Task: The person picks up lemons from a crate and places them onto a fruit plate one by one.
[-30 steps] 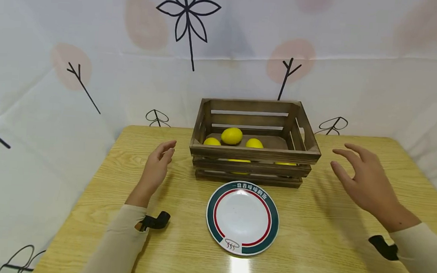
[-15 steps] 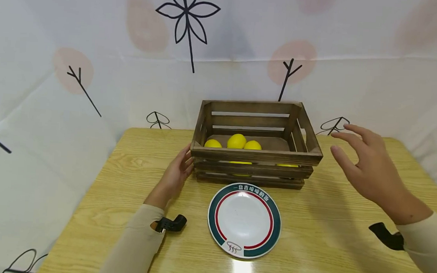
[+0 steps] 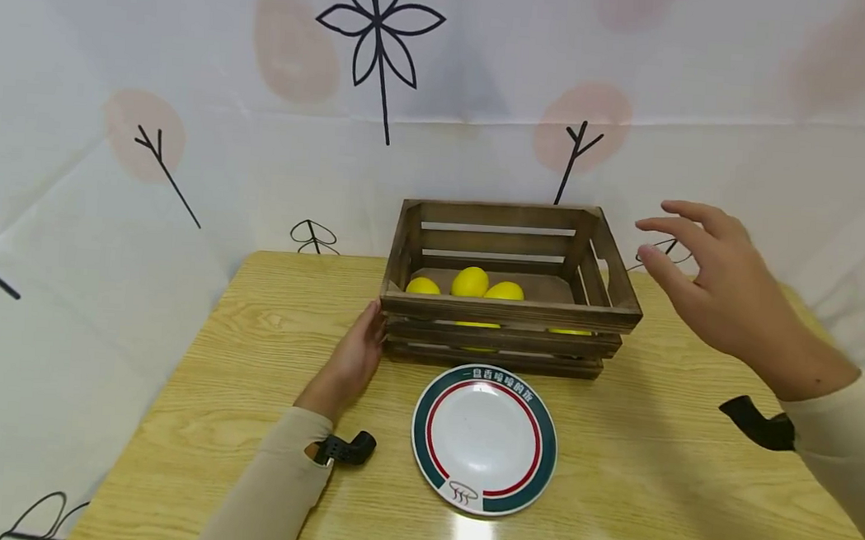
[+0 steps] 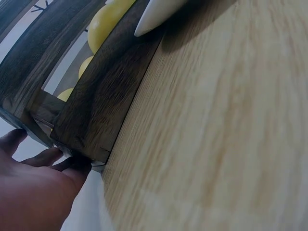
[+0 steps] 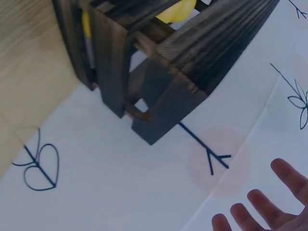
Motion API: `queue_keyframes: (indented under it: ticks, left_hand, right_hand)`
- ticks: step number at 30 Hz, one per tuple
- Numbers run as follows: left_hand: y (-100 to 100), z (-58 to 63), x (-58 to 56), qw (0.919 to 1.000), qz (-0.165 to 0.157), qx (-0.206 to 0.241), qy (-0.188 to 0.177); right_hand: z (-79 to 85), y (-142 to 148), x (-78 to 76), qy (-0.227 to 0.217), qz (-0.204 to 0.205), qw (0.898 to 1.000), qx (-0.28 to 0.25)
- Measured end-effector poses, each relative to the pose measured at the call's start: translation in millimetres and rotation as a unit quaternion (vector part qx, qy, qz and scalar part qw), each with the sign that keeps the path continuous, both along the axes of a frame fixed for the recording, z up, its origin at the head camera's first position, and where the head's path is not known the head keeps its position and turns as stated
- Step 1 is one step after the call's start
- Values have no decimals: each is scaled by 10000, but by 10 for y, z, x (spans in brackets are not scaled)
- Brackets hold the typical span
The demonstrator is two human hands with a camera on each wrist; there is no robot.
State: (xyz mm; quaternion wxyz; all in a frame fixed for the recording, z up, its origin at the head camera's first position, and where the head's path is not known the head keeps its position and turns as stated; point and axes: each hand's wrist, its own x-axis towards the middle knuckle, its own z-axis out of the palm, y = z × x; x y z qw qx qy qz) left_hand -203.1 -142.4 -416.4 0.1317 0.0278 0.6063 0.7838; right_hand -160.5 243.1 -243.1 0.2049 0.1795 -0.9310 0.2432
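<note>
A brown slatted wooden crate (image 3: pixel 512 312) stands at the back of the table with several yellow lemons (image 3: pixel 471 281) inside. My left hand (image 3: pixel 355 356) is at the crate's left end. In the left wrist view its fingertips touch the crate's lower end corner. My right hand (image 3: pixel 729 288) is raised in the air to the right of the crate, fingers spread and gently bent, holding nothing. The right wrist view shows several of its fingertips apart from the crate's end. A round white plate (image 3: pixel 485 430) with a green rim and red ring lies in front of the crate.
The wooden table (image 3: pixel 248 374) reaches back to a white cloth backdrop (image 3: pixel 474 82) printed with flowers and twigs. Black wrist cameras are strapped at both cuffs, the left one (image 3: pixel 350 448) close to the plate's left side.
My left hand has moved right, from beside the crate to its left end. My right hand has risen. One lemon has shifted slightly to the right within the crate.
</note>
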Motion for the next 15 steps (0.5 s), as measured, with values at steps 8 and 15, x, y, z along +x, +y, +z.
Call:
queue_keyframes:
  ticks: [8,15]
  left_hand:
    - [19,2,7,9998,-142,-55,118]
    - [35,7,4,9992,-199,-165,305]
  right_hand:
    - [131,-227,-142,-348,241,9986,328]
    - [236,-357,-343,-785,478,9954,260]
